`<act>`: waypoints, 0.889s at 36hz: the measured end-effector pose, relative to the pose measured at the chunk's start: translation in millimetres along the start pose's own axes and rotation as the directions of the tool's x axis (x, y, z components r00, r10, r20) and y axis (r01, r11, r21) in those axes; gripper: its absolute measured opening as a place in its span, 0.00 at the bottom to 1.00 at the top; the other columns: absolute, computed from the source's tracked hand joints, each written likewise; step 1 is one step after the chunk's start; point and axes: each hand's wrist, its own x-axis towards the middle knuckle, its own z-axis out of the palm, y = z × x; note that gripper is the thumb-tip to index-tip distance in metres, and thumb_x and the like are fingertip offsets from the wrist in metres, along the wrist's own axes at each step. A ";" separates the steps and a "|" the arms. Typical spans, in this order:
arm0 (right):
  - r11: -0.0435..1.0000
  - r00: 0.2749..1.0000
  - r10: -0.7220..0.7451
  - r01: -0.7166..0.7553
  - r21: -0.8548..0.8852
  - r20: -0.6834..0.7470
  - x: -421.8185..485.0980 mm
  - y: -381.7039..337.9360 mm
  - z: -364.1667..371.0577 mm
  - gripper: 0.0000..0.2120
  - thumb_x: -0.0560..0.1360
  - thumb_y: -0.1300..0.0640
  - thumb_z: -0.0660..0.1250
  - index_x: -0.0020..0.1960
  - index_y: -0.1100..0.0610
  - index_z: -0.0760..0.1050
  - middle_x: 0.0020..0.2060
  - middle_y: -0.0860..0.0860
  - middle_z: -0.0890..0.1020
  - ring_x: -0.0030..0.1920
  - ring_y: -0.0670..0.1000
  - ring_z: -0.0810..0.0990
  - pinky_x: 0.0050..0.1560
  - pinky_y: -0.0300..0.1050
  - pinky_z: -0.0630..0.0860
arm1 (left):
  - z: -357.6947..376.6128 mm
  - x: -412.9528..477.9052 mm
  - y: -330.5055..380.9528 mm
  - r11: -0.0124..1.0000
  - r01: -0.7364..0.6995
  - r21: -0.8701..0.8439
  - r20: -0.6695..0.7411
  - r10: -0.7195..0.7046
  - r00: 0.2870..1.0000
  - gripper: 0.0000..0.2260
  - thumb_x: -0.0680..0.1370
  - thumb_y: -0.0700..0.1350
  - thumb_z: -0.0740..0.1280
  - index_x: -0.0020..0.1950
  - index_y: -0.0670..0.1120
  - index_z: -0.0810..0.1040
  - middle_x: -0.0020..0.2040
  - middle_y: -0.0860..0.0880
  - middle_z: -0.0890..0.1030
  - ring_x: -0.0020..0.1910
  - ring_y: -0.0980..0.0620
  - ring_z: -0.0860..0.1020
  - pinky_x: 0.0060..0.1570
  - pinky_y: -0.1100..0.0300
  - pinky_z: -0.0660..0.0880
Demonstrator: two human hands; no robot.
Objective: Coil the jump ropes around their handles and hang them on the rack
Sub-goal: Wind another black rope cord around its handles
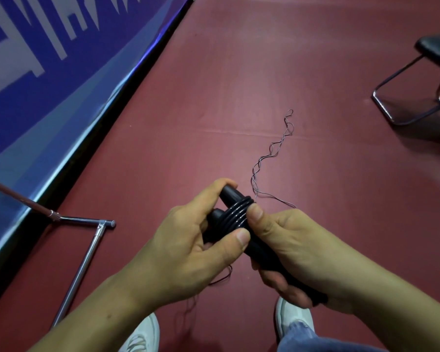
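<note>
Fingers (221,185) of the left hand (186,245) are curled over the upper ends of two black plastic jump-rope handles (230,196), which are held side by side above the floor. Its thumb presses on their near side. The right hand (297,252) is clenched round the lower ends of the same handles. Its thumb tip lies against several tight turns of thin dark glossy cord (236,215) wound around the pair. From those turns a loose twisted strand (269,154) runs out to the right and trails away across the floor. A short bit of cord also dangles under the left hand.

Underfoot is a dark red sports floor (264,72) with a faint seam running across it. Along the left side a blue barrier board with large white lettering (48,72) runs diagonally, black along its lower edge. At its foot a chromed metal tube frame (87,252) lies on the floor, joined at a fitting. A reddish-brown rod (18,196) leads from it to the left edge of view. At the upper right, well apart from the hands, stands a chair with a black seat and bent tube legs (401,102), cut off by the edge. Below the forearms, and partly hidden by them, are two white shoes (144,334) and a blue denim trouser leg (305,337).
</note>
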 end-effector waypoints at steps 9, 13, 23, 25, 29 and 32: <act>0.999 0.999 0.026 -0.027 -0.023 -0.019 -0.7 5.4 -3.4 0.31 0.71 0.26 0.59 0.34 0.55 0.74 0.22 0.56 0.71 0.17 0.48 0.63 0.23 0.34 0.58 | 9.4 -0.8 -2.9 1.000 0.006 -0.019 -0.023 -0.006 1.000 0.21 0.75 0.52 0.69 0.68 0.60 0.71 0.40 0.47 0.78 0.35 0.44 0.78 0.36 0.52 0.77; 0.999 0.999 0.036 -0.035 -0.020 0.027 -1.3 7.2 -7.4 0.31 0.73 0.28 0.59 0.35 0.56 0.74 0.23 0.55 0.72 0.17 0.48 0.65 0.23 0.35 0.60 | 12.9 -1.1 -4.5 0.998 0.022 -0.059 -0.030 -0.024 0.999 0.21 0.75 0.50 0.71 0.68 0.55 0.72 0.39 0.50 0.78 0.37 0.57 0.77 0.39 0.63 0.76; 0.997 0.989 0.045 -0.053 0.052 0.139 -3.5 1.1 -12.5 0.32 0.79 0.35 0.53 0.24 0.53 0.74 0.18 0.51 0.73 0.15 0.46 0.68 0.20 0.32 0.63 | 17.9 -2.0 0.2 0.995 0.035 -0.097 0.000 -0.035 0.999 0.19 0.75 0.39 0.70 0.65 0.47 0.73 0.36 0.61 0.79 0.34 0.65 0.79 0.39 0.74 0.73; 0.997 0.988 0.046 -0.053 0.047 0.150 -3.7 1.9 -13.2 0.32 0.79 0.35 0.53 0.26 0.54 0.74 0.18 0.52 0.73 0.15 0.46 0.68 0.20 0.33 0.64 | 18.1 -1.7 0.2 0.995 0.027 -0.100 0.000 -0.027 1.000 0.19 0.75 0.39 0.70 0.65 0.46 0.74 0.36 0.62 0.79 0.34 0.65 0.79 0.38 0.74 0.73; 0.998 0.985 0.042 -0.050 0.047 0.166 -0.5 8.3 -13.6 0.37 0.76 0.30 0.58 0.40 0.67 0.73 0.23 0.57 0.75 0.16 0.49 0.69 0.21 0.35 0.65 | 17.8 0.0 1.0 0.996 0.011 -0.092 -0.005 -0.011 1.000 0.18 0.75 0.39 0.70 0.64 0.46 0.74 0.35 0.63 0.78 0.34 0.65 0.78 0.38 0.74 0.72; 0.998 0.990 0.043 -0.049 0.042 0.131 0.6 10.4 -13.3 0.38 0.75 0.29 0.57 0.44 0.66 0.75 0.24 0.58 0.74 0.17 0.49 0.68 0.21 0.34 0.64 | 17.5 0.5 0.1 0.997 0.012 -0.080 -0.022 -0.014 1.000 0.17 0.76 0.41 0.71 0.64 0.48 0.75 0.35 0.61 0.79 0.33 0.63 0.77 0.37 0.71 0.73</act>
